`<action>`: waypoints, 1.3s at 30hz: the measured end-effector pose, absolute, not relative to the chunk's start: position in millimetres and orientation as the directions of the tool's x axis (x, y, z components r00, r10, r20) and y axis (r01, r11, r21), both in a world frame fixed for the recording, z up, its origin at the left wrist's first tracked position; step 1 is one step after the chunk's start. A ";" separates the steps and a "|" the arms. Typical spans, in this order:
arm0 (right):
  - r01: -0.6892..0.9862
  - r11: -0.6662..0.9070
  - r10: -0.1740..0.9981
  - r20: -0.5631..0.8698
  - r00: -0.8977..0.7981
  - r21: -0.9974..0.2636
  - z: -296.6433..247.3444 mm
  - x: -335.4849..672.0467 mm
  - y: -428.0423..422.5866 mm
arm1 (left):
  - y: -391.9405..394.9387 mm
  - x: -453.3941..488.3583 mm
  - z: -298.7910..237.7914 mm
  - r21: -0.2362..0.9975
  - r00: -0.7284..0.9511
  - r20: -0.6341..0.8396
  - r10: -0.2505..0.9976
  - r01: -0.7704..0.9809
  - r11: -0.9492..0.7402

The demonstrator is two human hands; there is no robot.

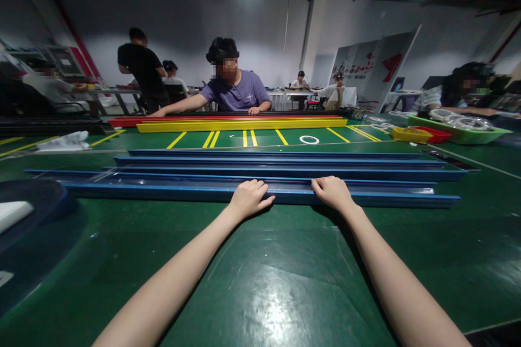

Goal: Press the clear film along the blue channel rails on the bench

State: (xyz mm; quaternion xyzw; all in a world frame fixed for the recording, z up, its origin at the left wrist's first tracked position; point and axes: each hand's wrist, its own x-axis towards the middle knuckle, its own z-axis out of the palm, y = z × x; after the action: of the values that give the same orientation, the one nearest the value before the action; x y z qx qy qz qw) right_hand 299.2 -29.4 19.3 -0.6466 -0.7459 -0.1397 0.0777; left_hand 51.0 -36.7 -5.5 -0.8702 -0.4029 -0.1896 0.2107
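Several long blue channel strips lie side by side across the green table [260,271]. The nearest blue channel [154,193] has raised walls and a shiny inside. Over its front wall curls my left hand [250,198], fingers inside the channel and thumb on the outer side. My right hand [332,193] grips the same front wall further right, its fingers bent and its thumb mostly hidden. Just behind lies another blue channel [366,174], touched by neither hand.
Beyond are a yellow channel [244,126], a red channel [126,121] and a white ring [309,140]. A co-worker [240,89] reaches along them. At right stand a yellow tray [411,135] and a green tray [480,134]. A dark blue rounded object [44,227] is near left.
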 end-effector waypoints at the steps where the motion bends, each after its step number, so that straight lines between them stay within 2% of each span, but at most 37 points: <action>1: 0.985 0.128 0.944 0.290 -0.156 0.113 20.0 299.2 -29.6 | -36.7 51.0 -5.5 -0.214 0.603 0.499 0.622 0.781 -0.586; 10: 0.975 0.158 0.940 0.278 -0.196 0.153 26.7 301.2 -30.8 | -36.9 50.9 -5.1 -0.199 0.606 0.493 0.624 0.777 -0.597; 15: 0.985 0.144 0.907 0.386 -0.170 0.094 28.4 289.1 -31.4 | -36.4 50.2 -7.0 -0.202 0.613 0.513 0.600 0.766 -0.610; 19: 0.975 0.218 0.856 0.470 -0.214 0.048 25.5 266.7 -32.2 | -37.6 50.1 -7.0 -0.216 0.618 0.539 0.572 0.758 -0.616; 25: 0.925 0.368 0.788 0.495 -0.365 0.096 17.6 231.4 -34.7 | -39.5 49.8 -7.2 -0.203 0.586 0.574 0.571 0.778 -0.594; 32: 0.927 0.362 0.790 0.497 -0.359 0.095 9.3 218.1 -31.2 | -38.9 49.7 -9.6 -0.203 0.576 0.595 0.560 0.783 -0.588; 39: 0.915 0.381 0.723 0.575 -0.383 0.131 2.0 222.5 -23.8 | -39.7 48.4 -10.1 -0.192 0.560 0.610 0.560 0.791 -0.581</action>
State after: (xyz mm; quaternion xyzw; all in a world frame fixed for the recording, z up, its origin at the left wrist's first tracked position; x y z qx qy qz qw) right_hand 222.5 -23.8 2.0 -0.5106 -0.8019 -0.2205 0.2183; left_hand 48.4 -39.7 -10.1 -0.8528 -0.3961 -0.2513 0.2295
